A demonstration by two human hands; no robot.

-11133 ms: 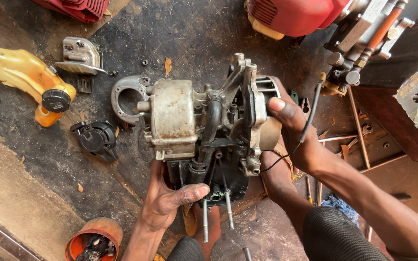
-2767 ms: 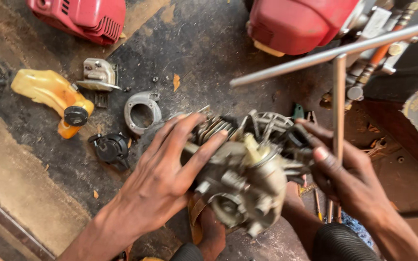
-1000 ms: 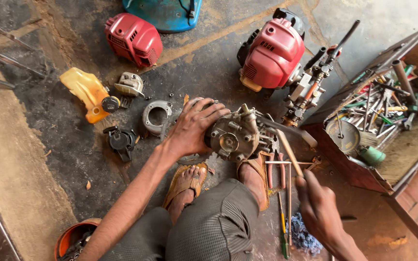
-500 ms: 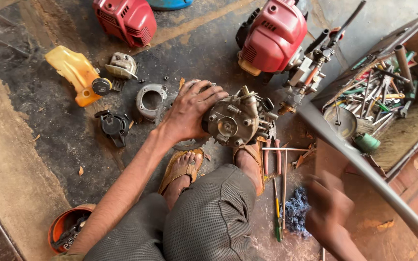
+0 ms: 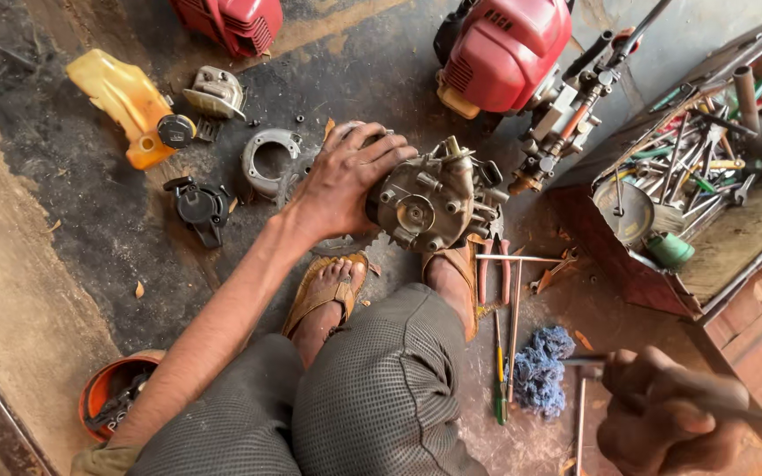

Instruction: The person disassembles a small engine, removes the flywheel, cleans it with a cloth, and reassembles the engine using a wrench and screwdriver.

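Observation:
A grey metal engine block (image 5: 438, 201) rests on the oily floor in front of my sandalled feet. My left hand (image 5: 341, 176) lies flat on its left side, fingers spread over the casing. At the lower right, blurred by motion, my right hand (image 5: 668, 421) is closed around a thin metal rod (image 5: 756, 414) that sticks out to the right. The hand hovers above several long tools (image 5: 509, 326) and a blue rag (image 5: 541, 377) on the floor.
A red engine with a carburettor (image 5: 509, 53) stands behind the block. A second red cover (image 5: 231, 19), a yellow fuel tank (image 5: 125, 99), a grey ring housing (image 5: 268, 159) and a black part (image 5: 197, 207) lie left. An open toolbox (image 5: 690, 189) sits right; an orange bowl (image 5: 112, 401) lower left.
My right hand has dropped lower and nearer the camera, gripping a thin rod. My left hand stays on the engine block. The view has shifted slightly downward.

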